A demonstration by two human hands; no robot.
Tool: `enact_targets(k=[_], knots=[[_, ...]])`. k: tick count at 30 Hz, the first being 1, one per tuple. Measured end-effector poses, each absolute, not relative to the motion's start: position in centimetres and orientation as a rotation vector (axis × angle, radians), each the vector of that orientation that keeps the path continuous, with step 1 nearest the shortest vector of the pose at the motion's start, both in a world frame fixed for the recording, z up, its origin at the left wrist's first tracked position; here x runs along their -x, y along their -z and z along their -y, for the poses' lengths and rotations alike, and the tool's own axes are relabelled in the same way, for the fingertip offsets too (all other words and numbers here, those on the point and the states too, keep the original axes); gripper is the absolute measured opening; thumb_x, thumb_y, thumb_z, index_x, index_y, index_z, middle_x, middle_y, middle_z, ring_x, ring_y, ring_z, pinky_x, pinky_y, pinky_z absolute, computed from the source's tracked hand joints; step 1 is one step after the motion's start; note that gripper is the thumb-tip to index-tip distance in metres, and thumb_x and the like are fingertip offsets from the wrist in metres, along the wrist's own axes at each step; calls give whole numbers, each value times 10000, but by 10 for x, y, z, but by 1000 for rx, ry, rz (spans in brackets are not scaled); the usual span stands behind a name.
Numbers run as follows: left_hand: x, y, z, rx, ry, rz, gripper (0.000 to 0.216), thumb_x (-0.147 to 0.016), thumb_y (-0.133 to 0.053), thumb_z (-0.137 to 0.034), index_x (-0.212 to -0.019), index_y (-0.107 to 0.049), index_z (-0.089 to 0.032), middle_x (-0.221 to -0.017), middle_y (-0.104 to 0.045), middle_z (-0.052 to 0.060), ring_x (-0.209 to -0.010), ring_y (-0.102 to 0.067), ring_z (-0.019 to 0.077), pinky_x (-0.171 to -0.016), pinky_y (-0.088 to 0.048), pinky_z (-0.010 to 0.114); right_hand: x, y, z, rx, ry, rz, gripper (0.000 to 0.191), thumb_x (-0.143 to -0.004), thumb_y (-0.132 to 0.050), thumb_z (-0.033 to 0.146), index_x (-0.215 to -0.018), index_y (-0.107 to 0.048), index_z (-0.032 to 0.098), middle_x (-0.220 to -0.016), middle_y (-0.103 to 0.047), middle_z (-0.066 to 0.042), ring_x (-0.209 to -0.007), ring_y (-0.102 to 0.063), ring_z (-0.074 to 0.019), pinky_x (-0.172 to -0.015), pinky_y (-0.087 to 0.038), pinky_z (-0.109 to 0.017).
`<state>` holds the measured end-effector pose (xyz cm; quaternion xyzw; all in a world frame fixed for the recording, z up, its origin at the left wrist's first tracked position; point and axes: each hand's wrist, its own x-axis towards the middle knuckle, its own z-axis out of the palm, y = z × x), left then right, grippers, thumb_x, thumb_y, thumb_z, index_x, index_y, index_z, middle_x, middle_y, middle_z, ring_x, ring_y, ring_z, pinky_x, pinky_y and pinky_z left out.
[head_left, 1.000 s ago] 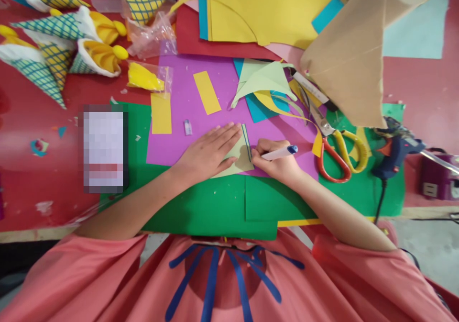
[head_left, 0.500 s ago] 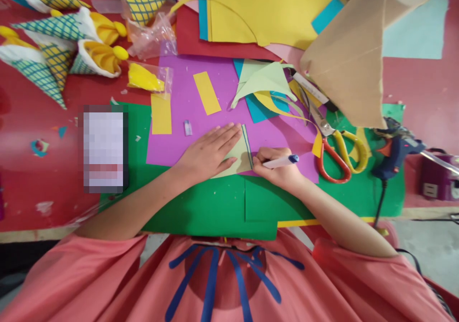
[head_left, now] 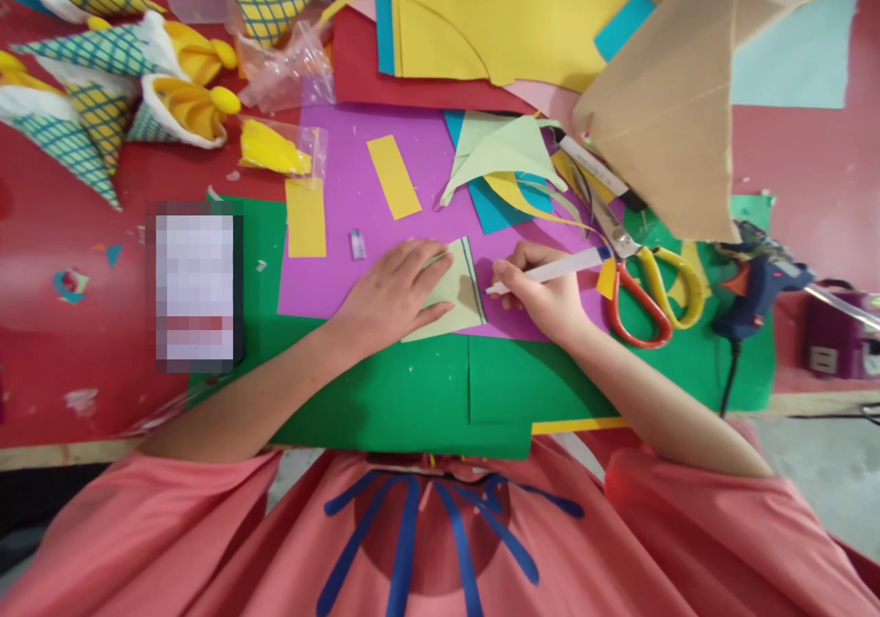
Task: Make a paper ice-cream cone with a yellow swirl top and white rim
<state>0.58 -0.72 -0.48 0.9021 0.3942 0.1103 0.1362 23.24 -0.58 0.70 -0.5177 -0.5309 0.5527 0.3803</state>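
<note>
My left hand [head_left: 395, 287] lies on a pale green piece of paper [head_left: 457, 287], its fingers stretched out and pressing on the sheet. Two dark lines run along the paper's right edge; part of the sheet is hidden beneath the hand. Just to the right, my right hand [head_left: 540, 291] pinches a white marker pen [head_left: 564, 266] with a dark blue end. The pen's tip points left, close to the paper's lined edge and above the purple sheet [head_left: 330, 291]. I cannot tell whether the tip touches anything.
Scissors [head_left: 656, 296] and a glue gun [head_left: 760, 291] lie to the right, below a brown cardboard piece [head_left: 660, 113]. A phone-like device [head_left: 196, 287] with a blurred screen is at left. Several patterned paper cones [head_left: 75, 154] fill the back left. Yellow sheets [head_left: 522, 21] lie behind.
My right hand has shifted slightly up and turned, tilting the pen and bringing its tip up the lined edge. My left fingers have drawn back a little from the lines.
</note>
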Motion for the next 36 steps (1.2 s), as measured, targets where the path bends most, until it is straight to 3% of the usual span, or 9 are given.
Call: enact_targets(k=[4, 9, 15, 36], knots=[[-5, 3, 8, -2651, -333, -1138, 440, -967, -543, -387, -1301, -578, -104, -1293, -603, 204, -1277, -557, 338, -1075, -490, 512, -220, -7, -19, 1313, -1276, 1477, 344, -859, -603, 242, -579, -403, 236, -464, -536, 46, -447, -508, -101, -495, -387, -257], [-5, 3, 8, -2678, -367, -1137, 429, -958, -558, -385, -1267, -589, -88, -1241, -612, 206, -1215, -588, 336, -1043, -511, 506, -203, -1, -43, 1303, -1047, 1645, 418, -855, -575, 127, -592, -275, 250, -503, -385, 66, -509, -411, -92, -541, -331, -270], [-4, 5, 7, -2704, -357, -1138, 409, -957, -561, -387, -1258, -583, -111, -1221, -612, 181, -1208, -593, 324, -1028, -522, 485, -197, 2, -50, 1333, -937, 1742, 442, -859, -576, 124, -610, -232, 248, -533, -304, 67, -543, -346, -101, -560, -293, -283], [-5, 3, 8, -2620, -355, -1146, 407, -950, -573, -380, -1260, -586, -117, -1254, -607, 192, -1246, -572, 337, -1052, -503, 512, -198, 5, -46, 1352, -898, 1801, 434, -830, -569, 113, -608, -220, 245, -544, -243, 71, -543, -275, -97, -545, -236, -293]])
